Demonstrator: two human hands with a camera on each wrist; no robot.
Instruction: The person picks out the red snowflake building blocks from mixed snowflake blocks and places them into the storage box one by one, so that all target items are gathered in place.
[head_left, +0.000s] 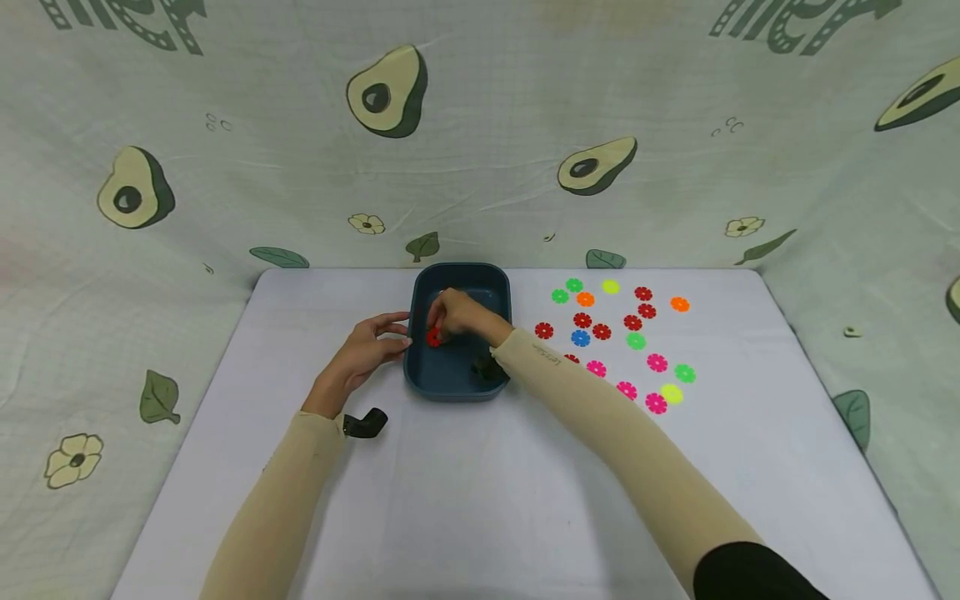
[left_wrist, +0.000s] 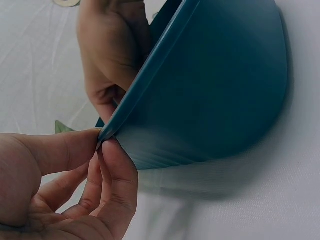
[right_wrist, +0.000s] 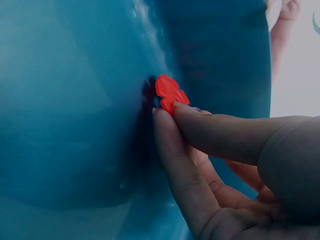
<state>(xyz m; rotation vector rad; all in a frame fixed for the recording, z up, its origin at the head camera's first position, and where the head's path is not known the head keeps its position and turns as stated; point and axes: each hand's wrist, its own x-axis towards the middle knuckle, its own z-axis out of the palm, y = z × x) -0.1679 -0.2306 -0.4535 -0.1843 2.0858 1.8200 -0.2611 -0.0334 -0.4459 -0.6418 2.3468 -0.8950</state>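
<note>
A dark blue rectangular plastic bin (head_left: 442,375) stands near the back edge of the table. My left hand (head_left: 360,357) is at its left side; in the left wrist view the thumb and forefinger pinch the bin's rim (left_wrist: 145,80). My right hand (head_left: 456,313) reaches down inside the bin. Between thumb and forefinger it pinches a red flower-shaped plastic disc (right_wrist: 169,93), close to the bin's inner wall (right_wrist: 220,60). A dark shape at the bin's lower right lies under the right wrist.
Right of the bin, scattered flower-shaped discs lie on the white table (head_left: 465,500): red (head_left: 602,332), pink (head_left: 656,403), green (head_left: 636,341), yellow (head_left: 671,393), orange (head_left: 679,304) and a blue one (head_left: 581,338). My right sleeve (head_left: 600,417) covers part of them. An avocado-print cloth (head_left: 480,167) hangs behind.
</note>
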